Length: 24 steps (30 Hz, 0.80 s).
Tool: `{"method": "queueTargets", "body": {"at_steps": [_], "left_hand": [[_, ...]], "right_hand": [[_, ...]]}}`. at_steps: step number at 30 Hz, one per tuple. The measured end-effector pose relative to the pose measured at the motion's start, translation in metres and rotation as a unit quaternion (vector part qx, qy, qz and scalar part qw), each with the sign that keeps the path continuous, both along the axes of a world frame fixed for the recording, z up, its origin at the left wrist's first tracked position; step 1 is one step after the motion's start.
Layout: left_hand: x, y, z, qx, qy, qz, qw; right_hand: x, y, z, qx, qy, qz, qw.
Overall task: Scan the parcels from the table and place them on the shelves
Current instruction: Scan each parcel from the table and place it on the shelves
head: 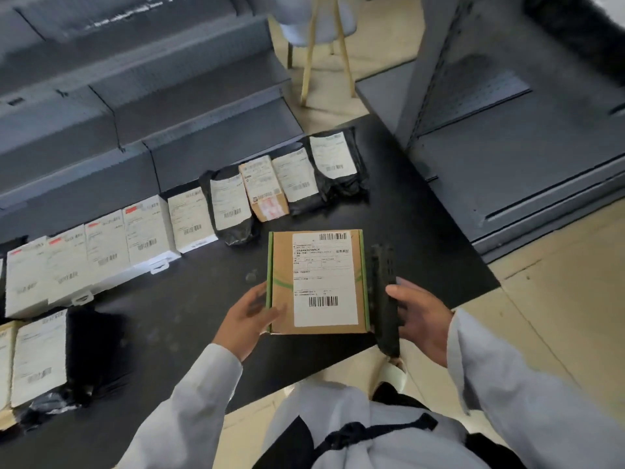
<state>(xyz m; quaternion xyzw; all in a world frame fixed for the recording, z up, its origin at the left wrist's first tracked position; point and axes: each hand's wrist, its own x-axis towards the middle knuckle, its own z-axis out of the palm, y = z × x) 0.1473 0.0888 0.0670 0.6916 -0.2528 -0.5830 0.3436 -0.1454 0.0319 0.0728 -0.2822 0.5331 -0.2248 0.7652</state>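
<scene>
The left hand (248,319) grips the lower left corner of a brown box (316,282), thumb on its top face and fingers underneath. The box is held flat above the near edge of the black table (203,299), its white label (324,279) facing up with barcodes at top and bottom; green edging runs down both long sides. The right hand (421,319) is curled round a black scanner (384,299), which stands just beside the box's right edge; whether the two touch cannot be told. A row of parcels (189,218) lies along the far side of the table, white boxes to the left, black bags and one small brown carton to the right, all with labels up. More parcels (39,360) lie at the table's left end. Grey shelves (527,157) stand to the right of the table, and a further grey unit (135,106) behind the row. A stool (321,32) stands on the floor beyond.
</scene>
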Motion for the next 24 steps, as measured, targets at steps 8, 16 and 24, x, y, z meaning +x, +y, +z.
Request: {"method": "queueTargets", "body": {"at_steps": [8, 16, 24], "left_hand": [[-0.134, -0.062, 0.076, -0.082, 0.052, -0.101, 0.99], [-0.285, -0.114, 0.098, -0.126, 0.086, -0.247, 0.957], [-0.398, -0.14, 0.106, -0.123, 0.12, -0.346, 0.922]], "right_hand": [[-0.138, 0.032, 0.055, -0.075, -0.059, -0.153, 0.984], [-0.255, 0.083, 0.072, -0.158, -0.108, -0.344, 0.919], [-0.329, 0.108, 0.088, -0.206, -0.068, -0.466, 0.858]]}}
